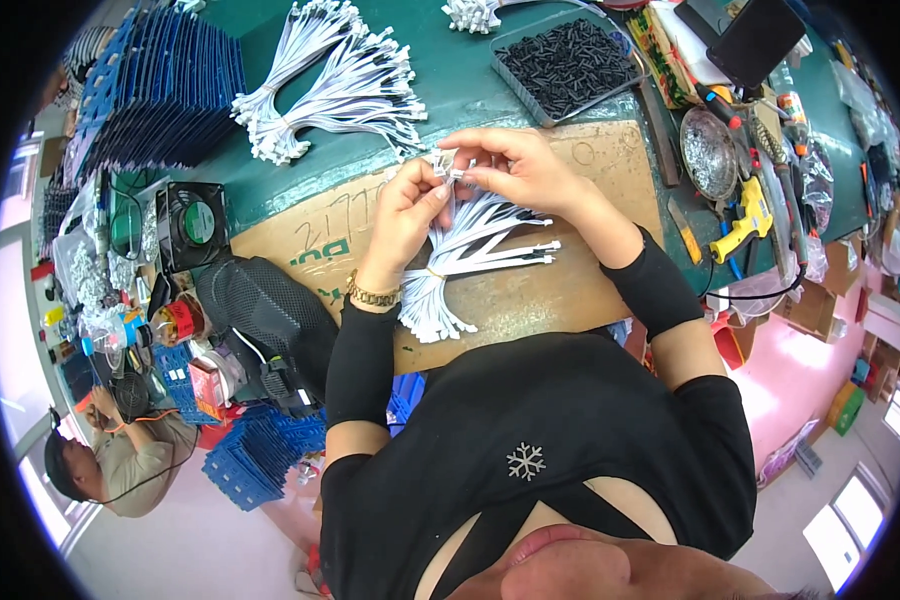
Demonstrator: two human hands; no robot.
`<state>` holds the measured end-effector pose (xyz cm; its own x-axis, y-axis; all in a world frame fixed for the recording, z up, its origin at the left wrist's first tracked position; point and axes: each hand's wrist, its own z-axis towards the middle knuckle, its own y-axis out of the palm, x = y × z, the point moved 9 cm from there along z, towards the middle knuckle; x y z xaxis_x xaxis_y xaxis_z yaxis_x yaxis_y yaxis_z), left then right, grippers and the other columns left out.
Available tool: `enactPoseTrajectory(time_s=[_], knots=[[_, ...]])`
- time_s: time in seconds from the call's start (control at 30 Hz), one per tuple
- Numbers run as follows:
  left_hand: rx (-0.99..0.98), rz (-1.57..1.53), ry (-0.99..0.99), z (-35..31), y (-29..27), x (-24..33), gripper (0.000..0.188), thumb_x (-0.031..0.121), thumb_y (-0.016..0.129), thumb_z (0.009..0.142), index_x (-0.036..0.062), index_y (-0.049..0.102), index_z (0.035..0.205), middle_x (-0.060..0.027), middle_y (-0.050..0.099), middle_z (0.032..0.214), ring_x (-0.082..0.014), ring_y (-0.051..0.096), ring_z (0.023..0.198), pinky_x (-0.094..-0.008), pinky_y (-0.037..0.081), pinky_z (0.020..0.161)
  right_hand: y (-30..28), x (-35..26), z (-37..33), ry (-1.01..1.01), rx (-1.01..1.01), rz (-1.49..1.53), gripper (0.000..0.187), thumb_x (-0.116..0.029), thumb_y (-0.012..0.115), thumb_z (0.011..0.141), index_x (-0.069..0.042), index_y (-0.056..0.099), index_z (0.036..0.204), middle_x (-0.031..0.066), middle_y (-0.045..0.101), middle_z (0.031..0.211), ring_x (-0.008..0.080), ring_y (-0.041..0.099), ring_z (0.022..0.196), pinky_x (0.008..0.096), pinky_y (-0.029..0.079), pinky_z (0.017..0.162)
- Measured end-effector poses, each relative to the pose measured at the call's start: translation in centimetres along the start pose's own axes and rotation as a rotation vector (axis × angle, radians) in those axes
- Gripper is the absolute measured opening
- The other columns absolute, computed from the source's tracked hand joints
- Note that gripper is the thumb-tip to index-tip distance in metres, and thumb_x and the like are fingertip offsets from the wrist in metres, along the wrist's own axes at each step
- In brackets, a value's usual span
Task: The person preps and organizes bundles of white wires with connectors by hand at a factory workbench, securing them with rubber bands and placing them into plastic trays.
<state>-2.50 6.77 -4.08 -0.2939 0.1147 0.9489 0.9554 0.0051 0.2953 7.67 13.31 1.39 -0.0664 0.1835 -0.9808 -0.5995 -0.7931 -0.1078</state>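
Two hands meeting over a white cable bundle

Both hands are working close together above the cardboard (570, 285), and the left hand (410, 212) is pinching between thumb and fingers at the small white plugs (455, 174). The right hand (525, 172) is pinching there too, thumb and forefinger closing on the same little cluster, its other fingers curling loosely. Exactly which plug each is gripping, the fingertips are hiding.

And the white cable bundle (485, 228)? It's lying right below the hands on the cardboard, a thin band (431, 273) gathering it near the middle, its loose ends fanning to the right. Here's the danger: the plugs are looking tiny, so a slack pinch could be letting one slip back among its lookalikes. A sideways tug could be dragging neighbouring cables along, since the ends are crossing, or straining that narrow band.

On the far side, the tray (547, 121) of black pieces (567, 65) is sitting just beyond the right hand; a careless knuckle could be spilling it. More cable bundles (355, 90) are resting far left, well placed for mixing up if strays are wandering.
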Motion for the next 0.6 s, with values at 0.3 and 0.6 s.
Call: enactPoseTrajectory(time_s=[0.3, 0.6], knots=[[0.037, 0.008, -0.024, 0.1, -0.1, 0.0, 0.009, 0.007, 0.061, 0.091, 0.0045, 0.053, 0.090, -0.0039, 0.064, 0.079, -0.0049, 0.052, 0.057, -0.0177, 0.042, 0.052, 0.3, -0.6, 0.0, -0.041, 0.023, -0.188, 0.067, 0.003, 0.062, 0.082, -0.008, 0.034, 0.142, 0.0041, 0.065, 0.084, 0.0075, 0.058, 0.069, 0.0217, 0.047, 0.062], [0.078, 0.070, -0.039, 0.3, -0.6, -0.1, 0.005, 0.007, 0.054, 0.095, 0.0029, 0.054, 0.097, -0.0020, 0.063, 0.077, -0.0046, 0.050, 0.051, -0.0164, 0.037, 0.047, 0.1, -0.1, -0.6, -0.025, 0.068, -0.109, 0.092, 0.002, 0.066, 0.080, -0.009, 0.008, 0.151, 0.0034, 0.065, 0.080, 0.0077, 0.058, 0.067, 0.0214, 0.046, 0.061]])
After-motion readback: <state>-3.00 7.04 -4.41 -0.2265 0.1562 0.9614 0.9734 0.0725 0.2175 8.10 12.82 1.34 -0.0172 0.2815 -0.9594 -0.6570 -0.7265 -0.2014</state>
